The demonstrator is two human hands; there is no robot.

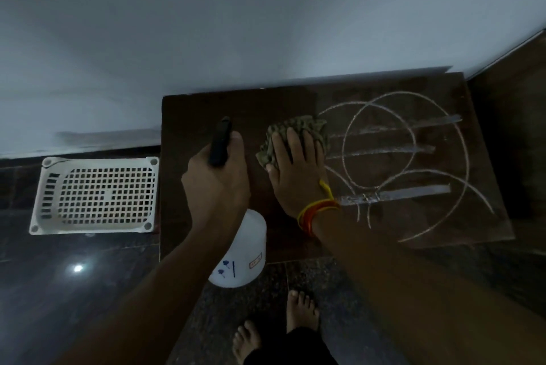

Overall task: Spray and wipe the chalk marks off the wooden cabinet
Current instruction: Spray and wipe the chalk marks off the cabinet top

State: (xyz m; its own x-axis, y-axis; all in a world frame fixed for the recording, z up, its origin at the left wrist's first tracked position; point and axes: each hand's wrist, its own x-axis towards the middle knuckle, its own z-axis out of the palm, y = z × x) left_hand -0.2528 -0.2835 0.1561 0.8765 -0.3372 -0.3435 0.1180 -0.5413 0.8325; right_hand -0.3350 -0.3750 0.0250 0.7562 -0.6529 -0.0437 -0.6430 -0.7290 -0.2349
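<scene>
left grip (217,175) curled closed, right grip (297,169) flat, fingers spread

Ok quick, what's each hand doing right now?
Left hand: closed around the spray bottle's black trigger head.
Right hand: spread flat, pressing the green cloth onto the wooden cabinet beside the chalk marks.

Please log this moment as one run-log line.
left hand: holds spray bottle | right hand: presses cloth on cabinet | chalk marks: remain

The dark wooden cabinet top (206,110) carried a crumpled green cloth (298,128), pressed flat under the right hand (295,175). White chalk marks (407,140) curved just beyond that hand's outer side. A white perforated basket (94,196) sat on the floor (59,276), well left of the left hand (218,181).
</scene>
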